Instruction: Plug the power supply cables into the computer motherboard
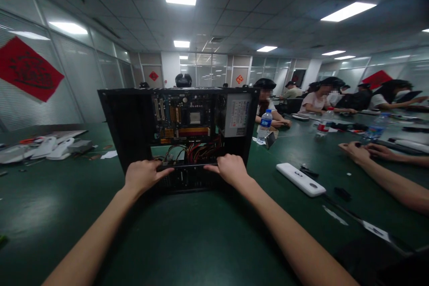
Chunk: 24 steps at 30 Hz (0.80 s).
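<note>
A black computer case (114, 118) stands on the green table with its open side facing me. Inside it I see a motherboard (174, 118), a power supply (235, 114) with a white label at the upper right, and a bundle of coloured cables (197, 152) below the board. My left hand (142, 176) is closed around a black horizontal bar of the case, thumb pointing inward along it. On the same bar, farther right, my right hand (233, 170) has its fingers wrapped and its thumb pointing left. The fingertips of both hands are hidden behind the bar.
On the green table (187, 237), a white power bank (300, 179) lies to the right, near small black pieces. A water bottle (265, 124) stands behind it. White plastic parts (50, 147) are piled at the left. Another person's hands (360, 152) rest at the right; several people sit beyond.
</note>
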Motion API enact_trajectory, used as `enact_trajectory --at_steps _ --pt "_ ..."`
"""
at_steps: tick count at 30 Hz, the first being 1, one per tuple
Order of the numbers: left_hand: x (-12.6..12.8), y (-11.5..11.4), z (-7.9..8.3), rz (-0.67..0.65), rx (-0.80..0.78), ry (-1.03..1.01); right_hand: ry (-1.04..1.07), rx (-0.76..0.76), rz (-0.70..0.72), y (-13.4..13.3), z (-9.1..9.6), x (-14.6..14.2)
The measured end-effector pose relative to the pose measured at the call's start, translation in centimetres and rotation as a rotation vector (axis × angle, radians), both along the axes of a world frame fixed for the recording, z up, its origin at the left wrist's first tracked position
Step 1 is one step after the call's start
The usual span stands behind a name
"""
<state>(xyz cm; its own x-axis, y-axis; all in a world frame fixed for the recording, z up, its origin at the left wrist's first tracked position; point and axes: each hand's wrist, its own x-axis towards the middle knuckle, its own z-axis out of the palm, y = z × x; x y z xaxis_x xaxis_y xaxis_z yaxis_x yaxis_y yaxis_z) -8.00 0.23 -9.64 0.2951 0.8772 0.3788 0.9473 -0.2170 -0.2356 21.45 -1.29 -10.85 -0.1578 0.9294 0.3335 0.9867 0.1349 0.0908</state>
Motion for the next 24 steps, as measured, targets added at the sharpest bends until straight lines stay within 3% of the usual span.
enact_trajectory --at_steps 8,24 --pt "-0.62 0.30 -0.82 -0.051 0.050 0.031 0.003 -0.022 0.000 0.46 -0.04 -0.14" --pt "-0.52 -0.25 -0.57 -0.049 0.031 0.016 -0.001 -0.078 -0.034 0.09 0.49 -0.30"
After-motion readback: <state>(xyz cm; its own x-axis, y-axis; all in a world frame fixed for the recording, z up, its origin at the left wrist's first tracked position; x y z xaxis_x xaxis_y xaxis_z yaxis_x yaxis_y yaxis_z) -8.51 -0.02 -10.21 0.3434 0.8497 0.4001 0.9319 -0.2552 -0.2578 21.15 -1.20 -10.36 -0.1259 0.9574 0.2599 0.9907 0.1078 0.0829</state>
